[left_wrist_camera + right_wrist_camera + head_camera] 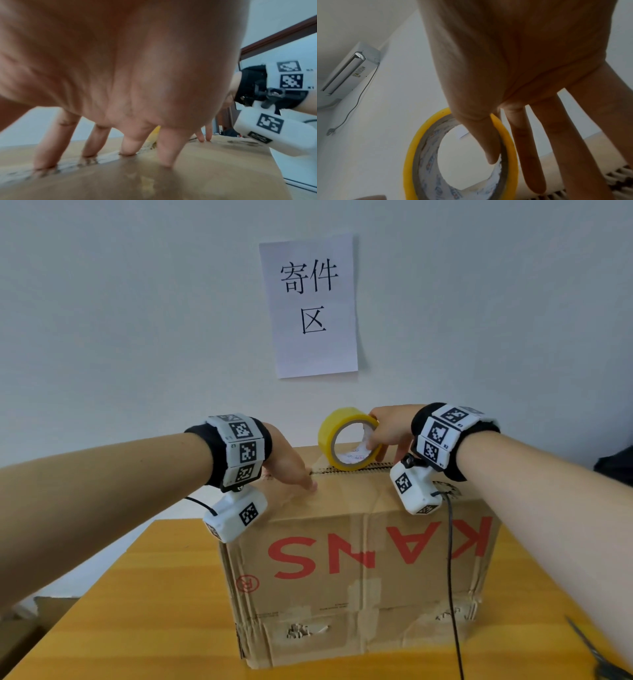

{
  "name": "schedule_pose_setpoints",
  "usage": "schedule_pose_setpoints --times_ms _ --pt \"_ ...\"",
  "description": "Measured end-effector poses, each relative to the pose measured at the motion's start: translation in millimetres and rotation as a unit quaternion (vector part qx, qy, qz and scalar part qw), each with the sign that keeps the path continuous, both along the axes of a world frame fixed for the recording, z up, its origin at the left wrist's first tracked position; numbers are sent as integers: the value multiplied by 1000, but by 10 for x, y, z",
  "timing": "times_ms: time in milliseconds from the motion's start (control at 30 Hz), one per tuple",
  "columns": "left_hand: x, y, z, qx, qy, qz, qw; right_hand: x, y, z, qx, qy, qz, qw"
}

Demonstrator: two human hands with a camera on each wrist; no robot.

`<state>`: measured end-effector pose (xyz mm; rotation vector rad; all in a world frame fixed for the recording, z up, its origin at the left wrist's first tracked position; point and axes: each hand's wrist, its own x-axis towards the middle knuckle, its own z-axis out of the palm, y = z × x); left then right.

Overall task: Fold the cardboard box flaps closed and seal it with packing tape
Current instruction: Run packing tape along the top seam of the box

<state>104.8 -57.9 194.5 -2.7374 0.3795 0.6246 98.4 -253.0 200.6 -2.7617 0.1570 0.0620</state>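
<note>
A brown cardboard box (342,542) printed with red letters stands on the wooden table (154,594), its top flaps folded down. My left hand (291,467) presses straight fingers (164,155) onto the box top (214,169) beside the centre seam, where a glossy stretch of tape seems to lie. My right hand (387,433) holds a yellow tape roll (329,436) upright on the seam farther back. Its thumb (488,142) sits inside the roll's core (426,169) and a finger wraps the outside. The other fingers (527,155) point straight down at the box.
Scissors (589,652) lie on the table at the front right. A black cable (452,577) hangs from the right wrist camera across the box front. A paper sign (310,306) is stuck to the wall behind. More cardboard (30,621) sits low at the left.
</note>
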Motion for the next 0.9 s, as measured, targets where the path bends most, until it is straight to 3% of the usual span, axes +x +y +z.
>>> schedule_pose_setpoints --times_ms 200,433,700,900 --pt "80 -100 41 -23 -28 31 999 38 1 -13 -3 -3 5 1000" --pt "116 -190 95 -4 1 15 1000 170 14 -45 -13 10 13 1000" --pt "59 -216 15 -77 -5 43 996 138 114 -38 -15 14 10 1000" --pt "8 -261 8 -68 -41 1 997 144 163 0 -46 -16 -9 999"
